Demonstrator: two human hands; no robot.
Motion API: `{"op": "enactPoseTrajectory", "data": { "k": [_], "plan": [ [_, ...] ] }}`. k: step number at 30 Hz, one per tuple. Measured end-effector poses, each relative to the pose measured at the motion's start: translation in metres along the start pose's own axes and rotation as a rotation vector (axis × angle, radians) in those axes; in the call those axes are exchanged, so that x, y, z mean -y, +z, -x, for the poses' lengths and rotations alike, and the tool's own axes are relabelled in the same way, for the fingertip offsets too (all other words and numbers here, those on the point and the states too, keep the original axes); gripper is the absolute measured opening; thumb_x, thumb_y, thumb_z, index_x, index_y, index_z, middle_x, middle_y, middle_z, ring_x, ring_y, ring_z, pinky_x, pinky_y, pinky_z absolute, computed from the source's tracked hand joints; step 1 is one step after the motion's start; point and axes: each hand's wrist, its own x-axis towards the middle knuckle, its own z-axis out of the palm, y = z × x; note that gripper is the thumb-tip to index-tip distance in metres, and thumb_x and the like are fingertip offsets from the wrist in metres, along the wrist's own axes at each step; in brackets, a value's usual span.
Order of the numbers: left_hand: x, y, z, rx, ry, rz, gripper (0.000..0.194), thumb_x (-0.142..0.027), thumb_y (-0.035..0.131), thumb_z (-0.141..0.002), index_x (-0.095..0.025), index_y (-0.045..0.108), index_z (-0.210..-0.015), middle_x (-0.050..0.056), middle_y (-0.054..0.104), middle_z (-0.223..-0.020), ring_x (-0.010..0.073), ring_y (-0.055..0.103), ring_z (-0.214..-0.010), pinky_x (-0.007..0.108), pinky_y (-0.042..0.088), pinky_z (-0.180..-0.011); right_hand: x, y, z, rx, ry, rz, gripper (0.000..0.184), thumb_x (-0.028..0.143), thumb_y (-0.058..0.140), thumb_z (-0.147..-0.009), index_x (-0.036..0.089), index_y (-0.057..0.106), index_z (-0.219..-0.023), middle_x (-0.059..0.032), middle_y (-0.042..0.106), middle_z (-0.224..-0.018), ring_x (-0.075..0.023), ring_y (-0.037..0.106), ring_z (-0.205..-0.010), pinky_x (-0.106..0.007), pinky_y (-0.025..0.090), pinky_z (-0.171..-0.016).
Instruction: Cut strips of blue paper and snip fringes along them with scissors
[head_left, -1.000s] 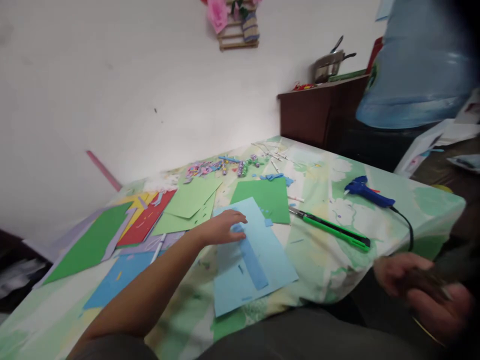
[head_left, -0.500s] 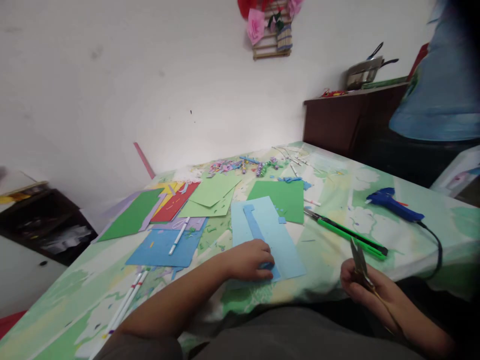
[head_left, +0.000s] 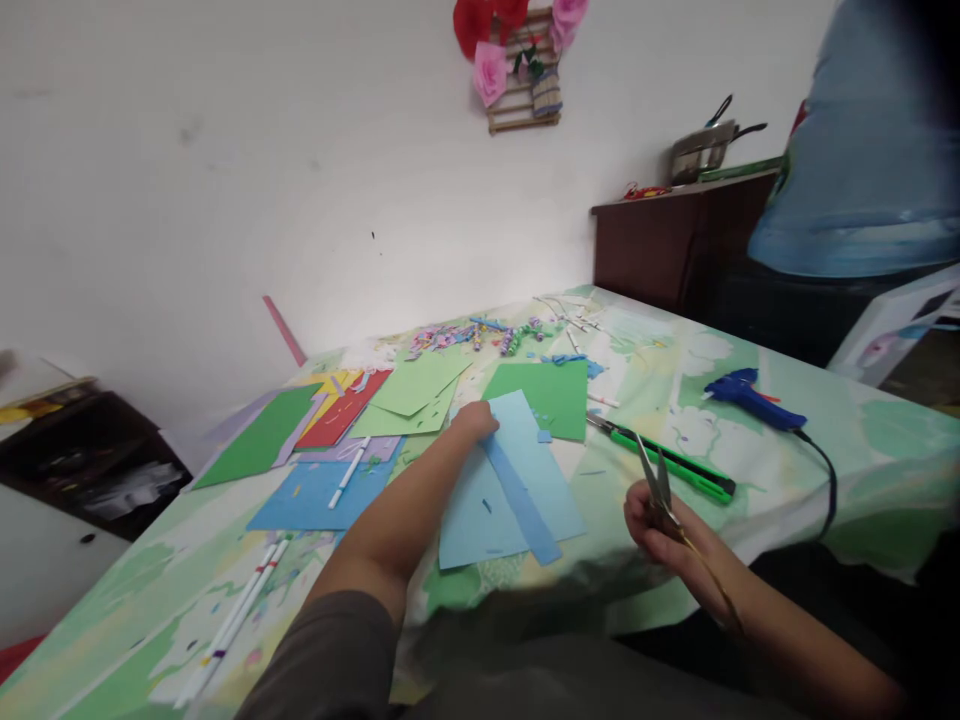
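My left hand (head_left: 474, 420) reaches across the table and rests on the far end of a darker blue paper strip (head_left: 523, 502), which lies on a light blue sheet (head_left: 487, 500). Its fingers are curled down onto the strip. My right hand (head_left: 654, 528) is closed round a small pair of scissors (head_left: 655, 480) with the blades pointing up, held near the table's front edge to the right of the light blue sheet.
Green (head_left: 541, 396), light green (head_left: 416, 388), red (head_left: 343, 408) and blue (head_left: 315, 496) paper sheets cover the table (head_left: 750, 470). A green utility knife (head_left: 664, 462), a blue glue gun (head_left: 750, 398) with its cord, white pens (head_left: 232, 620) and paper scraps (head_left: 480, 336) lie around. A dark cabinet (head_left: 652, 245) stands behind.
My left hand slid from the near end of the strip to its far end. My right hand with the scissors rose and moved left toward the sheet. The camera shifted.
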Motion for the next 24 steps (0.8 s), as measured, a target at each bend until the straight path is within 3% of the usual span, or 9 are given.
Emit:
{"op": "enactPoseTrajectory", "data": {
  "k": [4,8,11,13,15,20,24],
  "plan": [
    [-0.001,-0.004,0.017,-0.041,-0.003,0.252,0.031,-0.031,0.047,-0.083,-0.015,0.050,-0.110,0.008,0.053,-0.109,0.0178,0.055,-0.092,0.038,0.047,-0.077,0.004,-0.007,-0.021,-0.001,0.035,0.173,0.029,0.051,0.043,-0.079,0.022,0.038,-0.080,0.0024,0.040,-0.067,-0.0121,0.038,-0.056,-0.025,0.030,-0.049],
    [-0.010,-0.026,0.057,-0.114,0.100,0.479,0.025,-0.019,0.037,-0.085,-0.017,0.048,-0.107,0.005,0.061,-0.096,0.0116,0.058,-0.079,0.026,0.048,-0.068,0.021,-0.001,-0.058,-0.081,-0.036,0.538,0.030,0.051,0.044,-0.077,0.022,0.038,-0.074,0.0011,0.044,-0.066,-0.0149,0.042,-0.061,-0.027,0.032,-0.056],
    [-0.018,-0.044,0.098,-0.235,0.174,0.544,0.030,-0.017,0.042,-0.079,-0.021,0.044,-0.109,0.002,0.063,-0.094,0.0117,0.059,-0.076,0.026,0.047,-0.069,0.038,0.008,-0.078,-0.056,0.014,0.697,0.030,0.050,0.048,-0.075,0.022,0.038,-0.072,0.0005,0.048,-0.064,-0.0148,0.043,-0.057,-0.026,0.029,-0.052],
    [-0.020,-0.051,0.122,-0.382,0.205,0.605,0.023,-0.020,0.047,-0.075,-0.020,0.048,-0.099,0.001,0.065,-0.086,0.0133,0.059,-0.076,0.029,0.045,-0.073,0.049,0.015,-0.083,-0.028,0.023,0.774,0.030,0.049,0.050,-0.073,0.022,0.039,-0.073,0.0005,0.050,-0.062,-0.0145,0.043,-0.056,-0.024,0.026,-0.050],
    [-0.021,-0.054,0.140,-0.443,0.211,0.772,0.013,-0.022,0.050,-0.073,-0.019,0.049,-0.086,0.001,0.064,-0.078,0.0134,0.059,-0.071,0.029,0.046,-0.070,0.060,0.020,-0.084,-0.002,0.002,0.847,0.027,0.047,0.050,-0.074,0.021,0.041,-0.074,0.0005,0.052,-0.063,-0.0144,0.044,-0.056,-0.023,0.025,-0.049],
    [-0.023,-0.056,0.150,-0.439,0.228,1.122,0.002,-0.018,0.052,-0.069,-0.016,0.053,-0.069,-0.003,0.055,-0.064,0.0099,0.056,-0.062,0.024,0.050,-0.062,0.080,0.023,-0.089,0.102,-0.063,1.014,0.027,0.049,0.050,-0.074,0.022,0.045,-0.078,0.0005,0.057,-0.065,-0.0158,0.049,-0.058,-0.023,0.023,-0.049],
    [-0.025,-0.056,0.142,-0.412,0.186,1.221,0.007,-0.021,0.053,-0.070,-0.015,0.055,-0.073,-0.002,0.055,-0.062,0.0098,0.055,-0.056,0.023,0.051,-0.053,0.087,0.021,-0.101,0.150,-0.090,1.083,0.034,0.055,0.048,-0.073,0.023,0.048,-0.083,-0.0004,0.058,-0.064,-0.0178,0.051,-0.059,-0.024,0.024,-0.049]
  ]
}}
